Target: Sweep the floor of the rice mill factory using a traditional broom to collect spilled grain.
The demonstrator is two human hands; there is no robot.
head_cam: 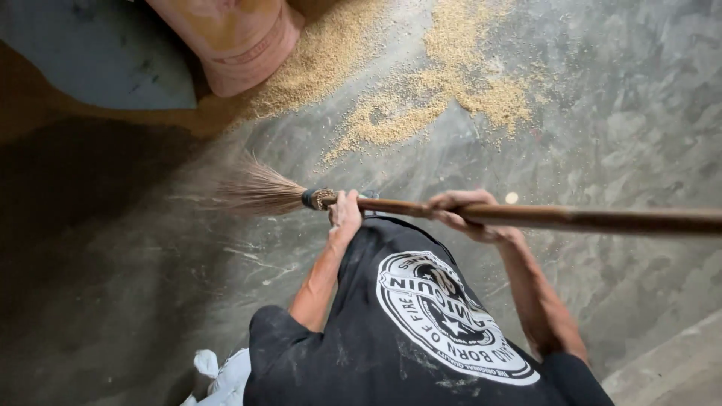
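The long brown wooden-handled broom with a straw-coloured bristle head [421,208] lies nearly level across the view, bristles low over the grey concrete floor [617,113] beside scattered tan grain [421,105], the left hand [346,210] clamped near the bristle binding for control, the right hand [462,213] wrapped further up the shaft for leverage.

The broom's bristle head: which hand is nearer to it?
Left. The left hand grips the wooden handle just behind the bristle head, next to its binding. The right hand grips the handle farther along, away from the bristles.
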